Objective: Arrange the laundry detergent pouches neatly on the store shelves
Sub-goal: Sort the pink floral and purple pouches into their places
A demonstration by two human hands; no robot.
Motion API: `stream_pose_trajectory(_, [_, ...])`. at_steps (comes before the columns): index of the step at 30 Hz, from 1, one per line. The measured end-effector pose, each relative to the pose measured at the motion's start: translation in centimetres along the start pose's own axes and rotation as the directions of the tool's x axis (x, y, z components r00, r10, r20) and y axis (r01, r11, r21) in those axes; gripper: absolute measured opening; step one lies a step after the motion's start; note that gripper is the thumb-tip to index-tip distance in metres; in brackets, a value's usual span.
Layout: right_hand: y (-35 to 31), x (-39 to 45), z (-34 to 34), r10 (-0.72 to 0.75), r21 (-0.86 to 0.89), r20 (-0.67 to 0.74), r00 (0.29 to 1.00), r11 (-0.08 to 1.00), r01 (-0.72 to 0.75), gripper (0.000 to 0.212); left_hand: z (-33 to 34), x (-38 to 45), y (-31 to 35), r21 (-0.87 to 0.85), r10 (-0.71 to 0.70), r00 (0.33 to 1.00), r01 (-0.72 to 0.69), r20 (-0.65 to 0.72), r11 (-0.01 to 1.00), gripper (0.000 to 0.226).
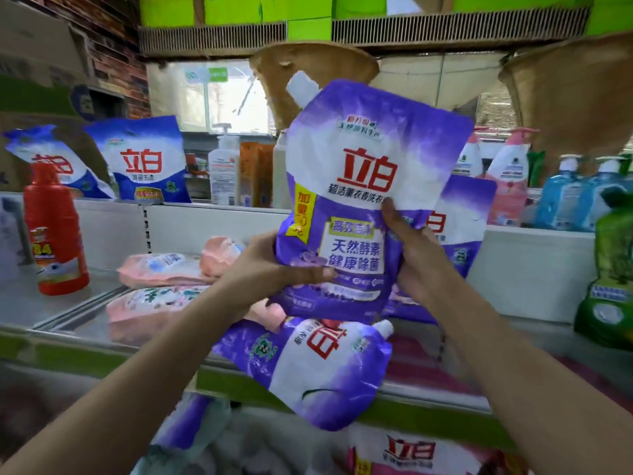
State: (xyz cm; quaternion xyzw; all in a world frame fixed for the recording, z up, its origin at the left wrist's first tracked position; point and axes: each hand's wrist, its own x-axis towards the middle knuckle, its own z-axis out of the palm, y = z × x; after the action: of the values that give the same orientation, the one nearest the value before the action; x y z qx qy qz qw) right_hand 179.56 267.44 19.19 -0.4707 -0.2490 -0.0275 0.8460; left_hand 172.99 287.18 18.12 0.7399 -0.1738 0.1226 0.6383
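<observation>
Both hands (274, 265) grip upright purple pouch (370, 186); shelf (239, 378) below

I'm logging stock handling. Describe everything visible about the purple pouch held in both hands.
The held pouch is a glossy, soft plastic bag, purple and white, with large red characters, a yellow side tag and a white spout cap at its upper left corner. It looks full and closed. It is held upright, slightly tilted, above the shelf. The left hand grips its lower left edge, and the right hand its lower right, thumb on the front. Another purple pouch lies below; whether they touch is unclear.
</observation>
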Motion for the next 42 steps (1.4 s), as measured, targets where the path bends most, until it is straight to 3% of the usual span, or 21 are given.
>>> stream_pose_trajectory(3, [-2.8, -0.8, -3.3, -0.038, -0.072, -0.081, 0.996, 0.997, 0.033, 0.036, 3.9, 1.6, 0.0, -0.012, -0.014, 0.996, 0.015, 0.091, 1.000, 0.035])
stream_pose_trajectory(6, [-4.8, -1.9, -6.8, -0.037, -0.132, -0.116, 0.993, 0.991, 0.021, 0.020, 7.8, 3.9, -2.0, -0.037, -0.077, 0.986, 0.083, 0.148, 0.996, 0.031])
stream_pose_trajectory(8, [-5.4, -2.8, -9.0, -0.015, -0.163, -0.150, 0.988, 0.987, -0.009, 0.011, 10.2, 4.9, -3.6, -0.057, -0.128, 0.971, 0.142, 0.202, 0.988, 0.041])
stream_pose_trajectory(14, [-5.5, -4.0, -14.7, -0.027, -0.237, -0.208, 0.978, 0.971, -0.023, 0.010, 15.8, 6.4, -7.1, -0.089, -0.167, 0.936, 0.203, 0.310, 0.975, 0.056])
stream_pose_trajectory(18, [-3.5, -3.2, -16.0, -0.025, -0.216, -0.275, 0.961, 0.976, -0.037, 0.019, 15.5, 7.3, -7.9, -0.058, -0.240, 0.945, 0.258, 0.221, 0.964, 0.053])
stream_pose_trajectory(23, [-1.8, -1.3, -15.1, -0.006, -0.204, -0.232, 0.973, 0.978, -0.042, 0.029, 13.8, 8.8, -8.8, -0.010, -0.219, 0.965, 0.222, 0.146, 0.975, 0.045])
stream_pose_trajectory(28, [-1.8, -0.7, -15.3, 0.032, -0.204, -0.205, 0.978, 0.976, -0.075, 0.028, 13.0, 9.2, -8.5, 0.055, -0.213, 0.945, 0.205, 0.248, 0.977, 0.044])
stream_pose_trajectory(31, [-3.7, -0.1, -15.7, 0.077, -0.185, -0.183, 0.980, 0.976, -0.111, 0.042, 12.9, 9.1, -8.3, 0.002, -0.213, 0.932, 0.222, 0.294, 0.975, 0.046])
stream_pose_trajectory(34, [-4.9, 0.9, -15.7, 0.054, -0.182, -0.209, 0.976, 0.979, -0.093, 0.044, 13.1, 8.9, -7.8, -0.193, -0.245, 0.942, 0.290, 0.228, 0.937, 0.041])
stream_pose_trajectory(38, [-4.9, 1.0, -15.7, 0.074, -0.132, -0.237, 0.969, 0.985, -0.107, 0.043, 13.7, 9.2, -7.0, -0.182, -0.271, 0.962, 0.272, 0.033, 0.945, 0.033])
stream_pose_trajectory(42, [-5.2, 1.0, -16.0, 0.090, -0.129, -0.236, 0.968, 0.984, -0.123, 0.044, 14.1, 9.7, -6.7, -0.174, -0.279, 0.956, 0.262, -0.085, 0.949, 0.047])
